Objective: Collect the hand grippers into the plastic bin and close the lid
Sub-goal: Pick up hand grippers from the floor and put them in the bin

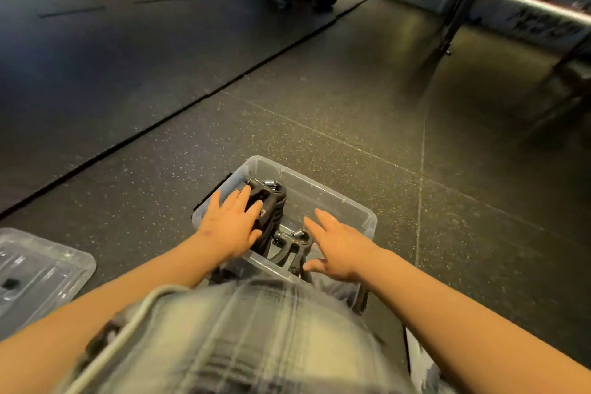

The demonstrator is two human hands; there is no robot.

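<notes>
Several hand grippers (271,198), likely stiff and best grabbed by their handles, are lying in the bin (319,182); left hand (228,224) is resting on them flat-fingered, right hand (339,246) hovering slack-fingered.

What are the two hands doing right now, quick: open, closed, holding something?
Left hand: open, straight fingers resting on the stacked hand grippers in the plastic bin.
Right hand: open, fingers spread, holding nothing.

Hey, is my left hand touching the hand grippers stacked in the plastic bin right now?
Touching. The head view shows the left hand lying with straight fingers on top of the black hand grippers stacked inside the plastic bin, with no gap visible.
</notes>
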